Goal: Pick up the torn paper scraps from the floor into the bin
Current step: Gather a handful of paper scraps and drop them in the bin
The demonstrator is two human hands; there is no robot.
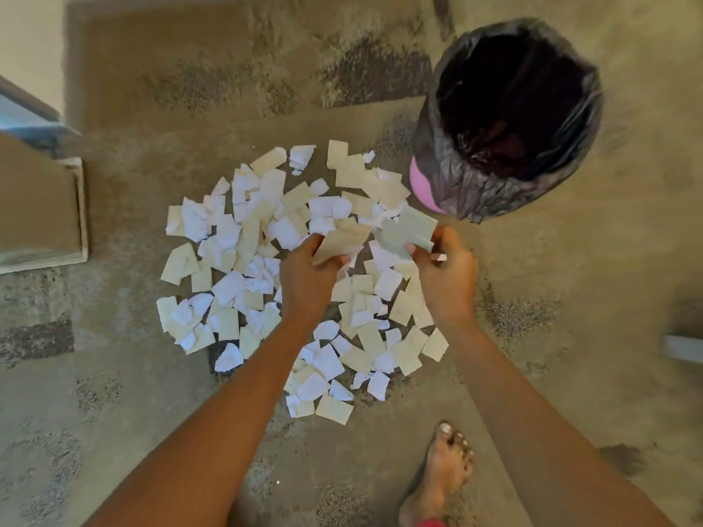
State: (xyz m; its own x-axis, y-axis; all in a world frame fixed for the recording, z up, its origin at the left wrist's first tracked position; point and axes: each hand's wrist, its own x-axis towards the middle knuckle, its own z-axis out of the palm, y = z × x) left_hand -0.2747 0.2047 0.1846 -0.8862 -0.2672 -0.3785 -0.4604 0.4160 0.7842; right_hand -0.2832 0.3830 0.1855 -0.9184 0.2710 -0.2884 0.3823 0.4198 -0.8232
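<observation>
Fingers of the left hand (pixel 304 275) are closing tightly around a cream scrap (pixel 340 241), thumb pinching it from below. The right hand (pixel 447 271) is clamping a larger pale scrap (pixel 409 228) between thumb and fingers. Both hands are hovering over the pile of torn paper scraps (pixel 243 268) lying on the carpet (pixel 152 412). The bin (pixel 509 119), lined with a black bag, is standing just beside the pile's far right edge.

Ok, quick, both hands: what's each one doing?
Left hand: closed on a cream scrap.
Right hand: closed on a greenish scrap.
</observation>
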